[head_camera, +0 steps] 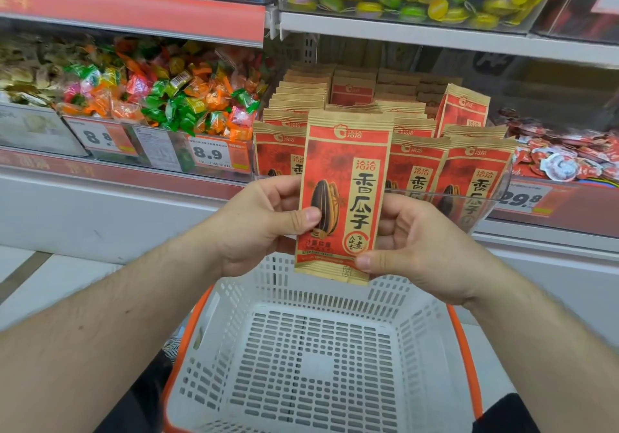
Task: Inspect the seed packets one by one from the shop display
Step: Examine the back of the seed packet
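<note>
The seed packet [345,194] is held upright in front of the display, face toward the camera, above a white basket [418,302] with orange handles. Both hands are clamped on it: the left hand [264,221] pinches its left edge, thumb across the printed sunflower seed, and the right hand [415,241] pinches the near right corner, thumb on the lower seal. The other fingers are hidden behind the packet.

Just behind it, more packets of the same kind [415,161] stand in rows inside a clear bin [482,198] on the shelf, with 1 packet [464,111] at the far right leaning out of line.

Risks, as I judge them:

- The grip sits low on the packet, so the top half is unsupported. Flipping it to read the back could let it fold or slip, though it would most likely drop into the basket.
- Putting it back could push the front row over. The packets stand loosely, and the leaning one suggests they tip easily.
- All the packets look alike. Once this 1 is returned, it could be picked up again, breaking the one-by-one check, unless it goes to a distinct spot.
- The clear bin's front edge is hard to see and could catch the packet's seal on the way in.

To the left, a bin of wrapped sweets [160,97] sits well apart from the seed rows.
</note>
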